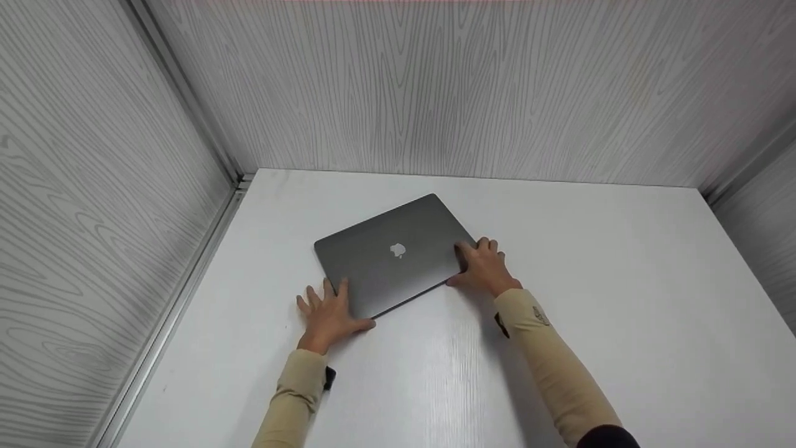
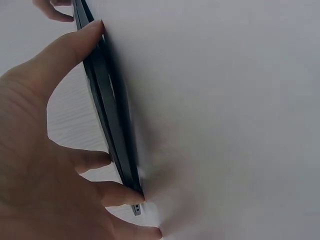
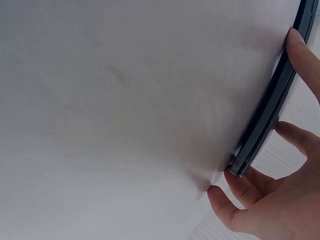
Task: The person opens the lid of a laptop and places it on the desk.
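A closed dark grey laptop (image 1: pixel 373 274) with a pale apple logo lies at a slant on the white table. At its near left corner, my left hand (image 1: pixel 328 317) holds it with the thumb on the front edge and a finger over the lid; other fingers spread past the left side. My right hand (image 1: pixel 487 267) grips the near right corner, thumb at the front edge, one finger bent onto the lid and the others around the right side. Both wrist views show the laptop's thin dark edge (image 2: pixel 115 115) between thumb and fingers. Its underside is hidden.
The white table (image 1: pixel 591 280) extends around the laptop on all sides. Wood-grain panels stand at the back (image 1: pixel 398 87) and the left (image 1: pixel 93 218), with a metal rail (image 1: pixel 186 292) along the table's left edge. Another panel is partly visible at right.
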Demonstrator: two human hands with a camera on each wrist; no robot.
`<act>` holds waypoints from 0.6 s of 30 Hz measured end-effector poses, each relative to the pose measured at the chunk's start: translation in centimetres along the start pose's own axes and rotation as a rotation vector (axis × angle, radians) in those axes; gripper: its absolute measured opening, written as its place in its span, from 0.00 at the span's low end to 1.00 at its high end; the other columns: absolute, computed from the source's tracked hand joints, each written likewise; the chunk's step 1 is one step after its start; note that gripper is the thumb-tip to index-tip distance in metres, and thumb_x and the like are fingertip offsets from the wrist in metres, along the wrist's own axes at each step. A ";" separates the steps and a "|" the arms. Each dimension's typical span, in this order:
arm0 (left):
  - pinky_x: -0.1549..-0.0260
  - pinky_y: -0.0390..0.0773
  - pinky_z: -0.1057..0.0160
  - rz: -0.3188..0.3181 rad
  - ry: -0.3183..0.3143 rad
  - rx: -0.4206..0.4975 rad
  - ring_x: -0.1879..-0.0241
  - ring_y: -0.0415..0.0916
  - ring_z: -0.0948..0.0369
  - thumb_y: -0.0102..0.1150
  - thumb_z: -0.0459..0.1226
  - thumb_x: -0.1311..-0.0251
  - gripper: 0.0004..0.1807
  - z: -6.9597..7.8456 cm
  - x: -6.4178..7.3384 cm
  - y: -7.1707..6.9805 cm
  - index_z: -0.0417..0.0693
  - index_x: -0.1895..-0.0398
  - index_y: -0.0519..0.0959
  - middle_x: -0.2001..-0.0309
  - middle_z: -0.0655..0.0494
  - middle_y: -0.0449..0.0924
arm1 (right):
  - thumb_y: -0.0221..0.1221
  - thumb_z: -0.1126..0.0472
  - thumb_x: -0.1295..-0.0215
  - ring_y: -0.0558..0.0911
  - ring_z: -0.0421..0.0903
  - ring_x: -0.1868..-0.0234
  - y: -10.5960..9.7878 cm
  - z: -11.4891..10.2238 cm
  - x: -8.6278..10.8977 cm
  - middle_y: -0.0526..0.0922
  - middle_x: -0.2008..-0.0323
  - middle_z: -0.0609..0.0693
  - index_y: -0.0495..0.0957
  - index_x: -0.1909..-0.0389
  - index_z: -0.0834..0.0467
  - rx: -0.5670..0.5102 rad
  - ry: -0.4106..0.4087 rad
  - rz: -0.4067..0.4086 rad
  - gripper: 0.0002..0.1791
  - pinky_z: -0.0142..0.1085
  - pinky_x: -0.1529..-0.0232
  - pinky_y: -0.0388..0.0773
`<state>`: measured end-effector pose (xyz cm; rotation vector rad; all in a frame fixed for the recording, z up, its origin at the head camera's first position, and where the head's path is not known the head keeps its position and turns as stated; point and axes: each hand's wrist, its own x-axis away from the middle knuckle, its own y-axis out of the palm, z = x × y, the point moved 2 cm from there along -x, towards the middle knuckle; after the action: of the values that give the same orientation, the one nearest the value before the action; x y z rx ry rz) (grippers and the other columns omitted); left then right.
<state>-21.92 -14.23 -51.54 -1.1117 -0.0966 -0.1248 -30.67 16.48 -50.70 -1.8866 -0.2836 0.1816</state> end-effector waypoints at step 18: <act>0.38 0.39 0.22 0.031 0.025 0.106 0.28 0.39 0.22 0.82 0.47 0.58 0.52 0.8 -0.7 0.3 0.44 0.26 0.69 0.28 0.21 0.53 | 0.78 0.46 0.52 0.68 0.70 0.45 0.0 0.6 1.0 0.69 0.48 0.76 0.72 0.32 0.63 -0.030 -0.004 0.069 0.48 0.64 0.46 0.70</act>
<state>-22.61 -13.38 -51.57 -1.0052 -0.0634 -0.1048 -29.88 17.34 -50.85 -1.9272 -0.2250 0.2284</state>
